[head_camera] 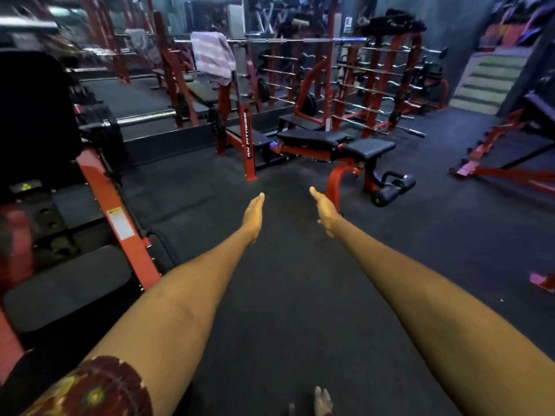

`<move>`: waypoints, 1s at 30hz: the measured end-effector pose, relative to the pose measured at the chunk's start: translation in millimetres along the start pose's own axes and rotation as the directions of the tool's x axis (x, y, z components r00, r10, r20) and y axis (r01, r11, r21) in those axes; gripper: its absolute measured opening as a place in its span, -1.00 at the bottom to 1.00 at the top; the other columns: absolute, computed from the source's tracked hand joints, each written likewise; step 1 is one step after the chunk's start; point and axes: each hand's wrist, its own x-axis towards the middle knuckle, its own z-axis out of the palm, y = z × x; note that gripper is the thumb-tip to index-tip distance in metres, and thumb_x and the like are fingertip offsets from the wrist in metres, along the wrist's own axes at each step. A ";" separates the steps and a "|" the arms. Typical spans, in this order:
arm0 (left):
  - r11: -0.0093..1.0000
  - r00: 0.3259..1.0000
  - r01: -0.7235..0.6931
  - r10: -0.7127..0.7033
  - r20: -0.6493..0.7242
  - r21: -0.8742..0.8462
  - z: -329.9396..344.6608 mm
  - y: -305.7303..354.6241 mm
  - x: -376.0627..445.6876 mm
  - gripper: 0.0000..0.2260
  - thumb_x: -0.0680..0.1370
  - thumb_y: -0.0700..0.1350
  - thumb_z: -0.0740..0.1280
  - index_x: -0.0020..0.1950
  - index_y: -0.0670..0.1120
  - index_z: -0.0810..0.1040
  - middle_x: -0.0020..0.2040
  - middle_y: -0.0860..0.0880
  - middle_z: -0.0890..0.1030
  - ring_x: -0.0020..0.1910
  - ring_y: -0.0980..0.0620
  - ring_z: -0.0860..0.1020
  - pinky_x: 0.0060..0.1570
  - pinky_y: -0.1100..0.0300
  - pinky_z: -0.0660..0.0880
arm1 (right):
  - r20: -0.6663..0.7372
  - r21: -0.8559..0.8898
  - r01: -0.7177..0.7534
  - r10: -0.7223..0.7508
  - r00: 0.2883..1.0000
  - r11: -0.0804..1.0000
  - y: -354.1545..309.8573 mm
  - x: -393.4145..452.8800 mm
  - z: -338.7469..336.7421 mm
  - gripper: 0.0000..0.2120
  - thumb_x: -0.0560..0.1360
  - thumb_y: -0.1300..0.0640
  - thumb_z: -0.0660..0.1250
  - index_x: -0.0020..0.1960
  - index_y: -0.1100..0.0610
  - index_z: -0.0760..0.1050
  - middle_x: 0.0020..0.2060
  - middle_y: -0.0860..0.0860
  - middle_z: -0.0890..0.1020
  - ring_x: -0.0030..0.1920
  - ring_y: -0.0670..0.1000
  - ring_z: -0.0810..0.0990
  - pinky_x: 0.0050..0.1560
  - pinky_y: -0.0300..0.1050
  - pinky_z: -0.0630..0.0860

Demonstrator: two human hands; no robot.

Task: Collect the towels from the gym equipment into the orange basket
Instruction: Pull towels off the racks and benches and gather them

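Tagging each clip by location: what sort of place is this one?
A weights gym, most likely. A barbell rests on a red bench-press rack with a striped towel draped over it, an adjustable padded bench stands on the dark rubber floor, and a red rack of bars lines the back.

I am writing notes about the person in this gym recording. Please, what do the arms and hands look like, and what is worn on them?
Both forearms are bare down to the left hand and the right hand. No gloves, watch or rings are visible. At the left upper arm, a short patterned sleeve shows in dark red and brown with yellowish round motifs. No sleeve shows on the right arm.
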 end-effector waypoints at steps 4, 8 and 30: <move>0.998 0.998 0.027 -0.031 -0.057 -0.062 13.7 10.2 88.6 -0.47 0.65 0.14 -0.08 0.54 -0.12 0.12 0.54 -0.06 0.16 0.53 -0.03 0.12 0.47 0.10 0.06 | 0.148 -0.038 0.037 -0.031 0.989 0.999 -25.1 90.6 2.5 -0.44 0.64 -0.13 -0.04 0.54 0.14 0.03 0.54 0.03 0.08 0.54 0.04 0.05 0.49 0.02 0.04; 0.993 0.990 0.032 -0.046 -0.130 -0.110 26.6 42.7 168.2 -0.48 0.65 0.13 -0.10 0.54 -0.13 0.10 0.55 -0.06 0.14 0.53 -0.02 0.11 0.47 0.13 0.04 | 0.238 -0.041 0.061 -0.049 0.970 0.997 -71.7 177.1 -1.6 -0.49 0.66 -0.04 -0.08 0.52 0.22 0.11 0.51 0.09 0.17 0.52 0.07 0.12 0.46 -0.05 0.10; 0.992 0.902 -0.104 0.062 -0.427 -0.076 -73.8 167.2 665.9 -0.50 0.66 0.07 -0.01 0.53 -0.15 0.13 0.54 -0.06 0.16 0.53 -0.01 0.13 0.49 0.11 0.04 | 0.469 0.010 0.150 -0.138 0.872 0.989 -199.4 789.5 180.7 0.05 0.10 -0.49 0.28 0.46 0.03 0.30 0.43 0.02 0.36 0.45 0.07 0.31 0.48 0.11 0.22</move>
